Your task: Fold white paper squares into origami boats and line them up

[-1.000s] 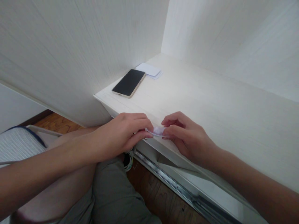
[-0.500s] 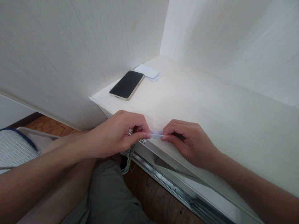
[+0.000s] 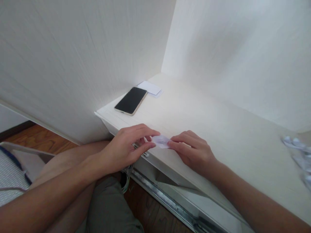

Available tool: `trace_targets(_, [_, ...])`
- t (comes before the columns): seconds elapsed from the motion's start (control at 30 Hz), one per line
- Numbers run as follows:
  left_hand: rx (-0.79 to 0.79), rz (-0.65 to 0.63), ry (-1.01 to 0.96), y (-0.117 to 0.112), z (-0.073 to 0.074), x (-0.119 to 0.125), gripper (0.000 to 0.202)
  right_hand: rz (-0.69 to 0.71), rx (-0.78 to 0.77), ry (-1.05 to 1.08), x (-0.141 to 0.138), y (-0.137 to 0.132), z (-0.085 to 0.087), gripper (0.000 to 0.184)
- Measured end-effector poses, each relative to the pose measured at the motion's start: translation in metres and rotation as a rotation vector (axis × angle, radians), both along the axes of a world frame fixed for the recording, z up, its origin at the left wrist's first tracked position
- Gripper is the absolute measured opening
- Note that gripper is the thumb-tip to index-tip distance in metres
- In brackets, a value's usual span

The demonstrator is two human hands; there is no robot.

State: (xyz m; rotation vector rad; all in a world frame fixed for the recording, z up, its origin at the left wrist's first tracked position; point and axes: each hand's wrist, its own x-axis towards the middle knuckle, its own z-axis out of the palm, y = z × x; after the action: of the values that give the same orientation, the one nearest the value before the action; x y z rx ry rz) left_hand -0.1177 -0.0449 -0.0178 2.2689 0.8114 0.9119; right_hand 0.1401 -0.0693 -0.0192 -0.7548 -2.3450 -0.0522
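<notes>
A small pale folded paper piece (image 3: 160, 141) lies at the front edge of a white shelf (image 3: 218, 123). My left hand (image 3: 126, 147) pinches its left end between thumb and fingers. My right hand (image 3: 193, 150) presses its fingertips on the right end, fingers curled close together. Both hands rest at the shelf's front edge, nearly touching each other over the paper.
A black phone (image 3: 131, 100) lies face up at the shelf's left side, with a small stack of white paper sheets (image 3: 150, 88) behind it. White folded paper shapes (image 3: 297, 149) show at the right edge. White walls enclose the shelf; a metal rail (image 3: 167, 200) and wooden floor lie below.
The view has tilted down and the hands sit slightly farther onto the shelf. The paper piece now looks flatter and wider between my fingers. White paper shapes have come into view at the right.
</notes>
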Motion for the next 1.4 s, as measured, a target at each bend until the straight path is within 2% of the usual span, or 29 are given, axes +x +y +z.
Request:
trace_targets(0.07, [-0.034, 0.053, -0.054, -0.001, -0.002, 0.003, 0.036, -0.021, 0.007, -0.038, 0.004, 0.003, 0.000, 0.018])
trace_targets(0.13, [-0.073, 0.090, -0.114, -0.002, -0.005, 0.005, 0.042, -0.084, -0.149, 0.008, 0.007, 0.006, -0.001, 0.021])
trace_targets(0.2, [-0.141, 0.133, -0.150, -0.003, -0.007, 0.003, 0.046, -0.157, -0.207, 0.014, 0.010, 0.007, -0.002, 0.025])
trace_targets(0.4, [-0.274, 0.183, -0.233, -0.005, -0.009, -0.017, 0.050, -0.510, -0.304, 0.070, 0.027, -0.010, -0.002, 0.016])
trace_targets(0.53, [-0.320, 0.204, -0.180, -0.010, -0.006, -0.036, 0.052, -0.710, -0.349, 0.049, 0.053, -0.047, 0.002, 0.018])
trace_targets(0.67, [-0.318, 0.180, -0.075, -0.014, -0.008, -0.049, 0.050, -0.961, -0.332, -0.011, 0.090, -0.100, 0.005, 0.014])
trace_targets(0.83, [-0.233, -0.041, 0.083, -0.023, -0.015, -0.051, 0.027, -1.338, -0.239, -0.096, 0.130, -0.173, 0.006, 0.022])
trace_targets(0.9, [-0.199, -0.133, 0.124, -0.026, -0.021, -0.050, 0.026, -1.465, -0.232, -0.128, 0.143, -0.199, 0.008, 0.023])
trace_targets(1.03, [-0.241, -0.263, 0.166, -0.026, -0.040, -0.051, 0.028, -1.650, -0.254, -0.189, 0.169, -0.227, 0.022, 0.026])
trace_targets(1.1, [-0.274, -0.296, 0.197, -0.025, -0.050, -0.053, 0.030, -1.717, -0.274, -0.214, 0.183, -0.224, 0.032, 0.028])
trace_targets(1.2, [-0.300, -0.265, 0.217, -0.025, -0.059, -0.059, 0.029, -1.778, -0.327, -0.252, 0.203, -0.199, 0.047, 0.031])
trace_targets(1.4, [-0.327, -0.149, 0.138, -0.033, -0.054, -0.083, 0.024, -1.839, -0.461, -0.344, 0.235, -0.128, 0.065, 0.033])
